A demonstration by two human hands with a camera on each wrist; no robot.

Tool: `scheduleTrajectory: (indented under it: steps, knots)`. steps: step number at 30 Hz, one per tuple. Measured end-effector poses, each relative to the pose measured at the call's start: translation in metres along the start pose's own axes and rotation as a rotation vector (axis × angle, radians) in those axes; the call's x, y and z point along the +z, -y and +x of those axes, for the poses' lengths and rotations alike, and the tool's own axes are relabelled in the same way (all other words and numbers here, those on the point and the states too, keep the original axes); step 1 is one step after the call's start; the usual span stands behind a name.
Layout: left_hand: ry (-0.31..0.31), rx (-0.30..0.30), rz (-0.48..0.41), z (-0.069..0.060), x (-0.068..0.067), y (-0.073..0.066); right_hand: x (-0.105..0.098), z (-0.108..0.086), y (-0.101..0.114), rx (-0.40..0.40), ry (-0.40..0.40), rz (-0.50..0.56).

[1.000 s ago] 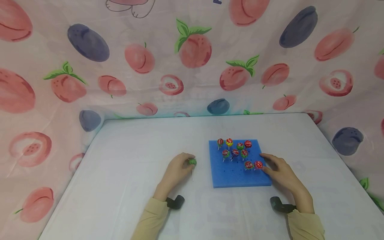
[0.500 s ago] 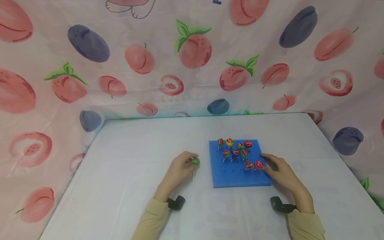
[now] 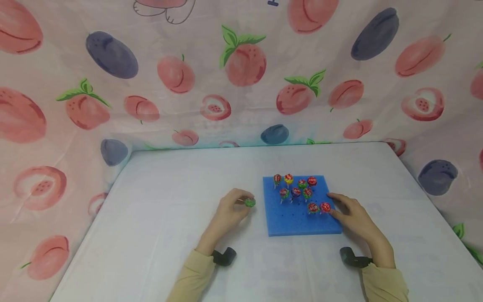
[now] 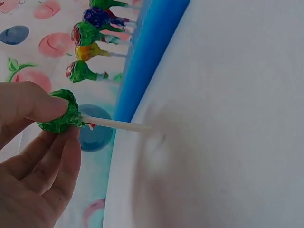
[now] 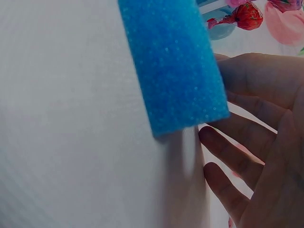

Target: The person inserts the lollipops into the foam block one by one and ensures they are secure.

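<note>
My left hand (image 3: 229, 211) pinches a green-wrapped lollipop (image 4: 61, 112) by its candy head, between thumb and fingertips. Its bare white stick (image 4: 116, 124) points toward the table in the left wrist view. This hand is just left of a blue foam board (image 3: 302, 226), apart from it. Several wrapped lollipops (image 3: 295, 193) stand upright in the board, heads up. My right hand (image 3: 354, 216) rests against the board's right edge with fingers loosely spread, the thumb close to a red lollipop (image 3: 325, 207). In the right wrist view the board's side (image 5: 175, 66) hides part of the thumb or fingers.
A white-covered table (image 3: 170, 197) lies under everything. Fruit-printed cloth (image 3: 241, 96) rises behind it and at both sides. Small holes (image 3: 282, 215) show in the board's front part. Each wrist wears a black camera mount (image 3: 225, 256).
My left hand has moved slightly right and away from me, nearer the board, with the lollipop. Its stick has swung out of sight in the head view. My right hand stays put.
</note>
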State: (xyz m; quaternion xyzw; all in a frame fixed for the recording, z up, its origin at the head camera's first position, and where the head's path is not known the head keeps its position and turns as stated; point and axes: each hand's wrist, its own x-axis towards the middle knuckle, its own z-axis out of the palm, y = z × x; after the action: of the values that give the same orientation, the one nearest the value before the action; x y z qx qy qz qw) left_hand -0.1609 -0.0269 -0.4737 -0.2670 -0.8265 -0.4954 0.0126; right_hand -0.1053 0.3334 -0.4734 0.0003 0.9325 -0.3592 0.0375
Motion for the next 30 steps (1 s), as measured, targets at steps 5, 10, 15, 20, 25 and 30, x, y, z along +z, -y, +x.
scheduleTrajectory:
  steps: [5, 10, 15, 20, 25, 30]
  knots:
    - [-0.009, 0.007, -0.105, 0.001, 0.006, -0.005, 0.000, 0.000, -0.001, -0.002, -0.003, -0.003]
    - [-0.020, 0.014, -0.163, 0.004, 0.012, -0.011, -0.001, 0.001, -0.003, -0.005, -0.006, 0.001]
    - [-0.020, 0.052, -0.155, 0.007, 0.016, -0.019, 0.001, 0.000, -0.005, 0.000, -0.003, 0.004]
    - [-0.002, 0.091, -0.167, 0.013, 0.022, -0.026, 0.001, 0.001, -0.005, 0.010, -0.005, 0.000]
    - [0.028, 0.092, -0.152, 0.020, 0.029, -0.026, 0.001, 0.001, -0.006, 0.004, -0.007, 0.002]
    - [0.051, 0.098, -0.144, 0.025, 0.036, -0.032, 0.001, 0.000, -0.006, 0.000, -0.008, 0.004]
